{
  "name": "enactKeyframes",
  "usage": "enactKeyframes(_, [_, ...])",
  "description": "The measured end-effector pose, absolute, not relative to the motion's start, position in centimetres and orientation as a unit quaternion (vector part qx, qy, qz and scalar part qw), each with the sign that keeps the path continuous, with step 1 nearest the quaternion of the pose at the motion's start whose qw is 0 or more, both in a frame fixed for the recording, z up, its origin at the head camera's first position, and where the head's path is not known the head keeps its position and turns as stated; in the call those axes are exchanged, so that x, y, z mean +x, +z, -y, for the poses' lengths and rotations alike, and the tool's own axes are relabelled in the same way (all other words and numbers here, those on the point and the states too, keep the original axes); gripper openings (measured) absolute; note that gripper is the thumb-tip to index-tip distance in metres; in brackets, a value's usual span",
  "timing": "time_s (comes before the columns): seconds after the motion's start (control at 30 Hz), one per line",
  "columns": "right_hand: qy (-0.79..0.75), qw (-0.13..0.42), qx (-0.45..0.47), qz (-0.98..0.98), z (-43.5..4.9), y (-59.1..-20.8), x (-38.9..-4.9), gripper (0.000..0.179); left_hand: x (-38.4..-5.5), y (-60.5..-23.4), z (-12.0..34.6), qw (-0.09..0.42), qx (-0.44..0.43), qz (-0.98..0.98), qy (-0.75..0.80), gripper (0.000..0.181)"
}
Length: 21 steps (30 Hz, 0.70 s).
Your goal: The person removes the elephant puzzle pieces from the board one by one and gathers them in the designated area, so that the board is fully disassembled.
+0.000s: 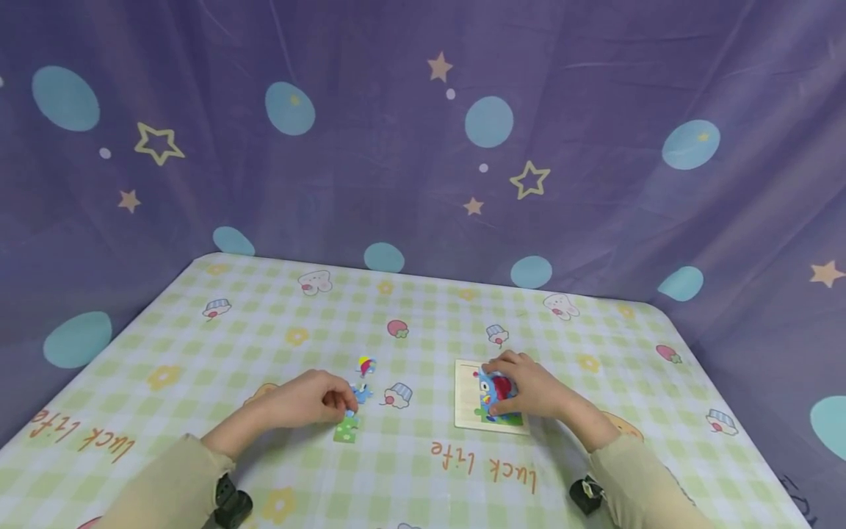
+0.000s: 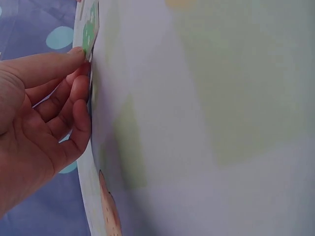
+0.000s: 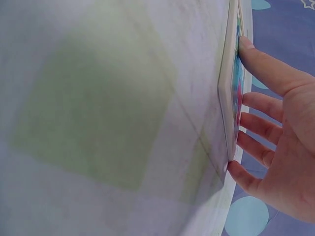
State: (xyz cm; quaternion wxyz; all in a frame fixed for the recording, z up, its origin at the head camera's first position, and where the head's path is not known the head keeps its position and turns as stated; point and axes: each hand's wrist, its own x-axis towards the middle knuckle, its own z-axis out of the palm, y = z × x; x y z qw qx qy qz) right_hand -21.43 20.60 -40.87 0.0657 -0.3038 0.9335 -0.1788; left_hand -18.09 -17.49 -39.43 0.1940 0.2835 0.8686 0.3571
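Note:
My left hand [image 1: 309, 399] is at the left of the loose puzzle pieces. Its thumb and forefinger pinch the edge of a green puzzle piece [image 1: 345, 431], which also shows at the thumb tip in the left wrist view. A blue puzzle piece [image 1: 363, 394] lies just beyond those fingertips, and a red and yellow one [image 1: 366, 365] farther back. Over the wooden puzzle board [image 1: 467, 411] my right hand [image 1: 531, 386] spreads its fingers, fingertips on the blue and red picture [image 1: 489, 388] and at the board's edge. The hand hides part of the picture.
A green-and-white checked tablecloth [image 1: 423, 485] with printed cakes, flowers and lettering covers the table. Behind it hangs a purple curtain [image 1: 396, 169] with stars and blue ovals. The board lies to the right of the loose pieces.

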Motion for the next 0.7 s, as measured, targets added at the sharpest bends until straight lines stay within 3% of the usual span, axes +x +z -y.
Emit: enactKeyframes(0.7, [-0.191, 0.06, -0.308, -0.93, -20.8, -41.0, -21.3, 0.067, -18.6, -39.1, 15.9, 0.156, 0.29, -0.884, 0.332, 0.012])
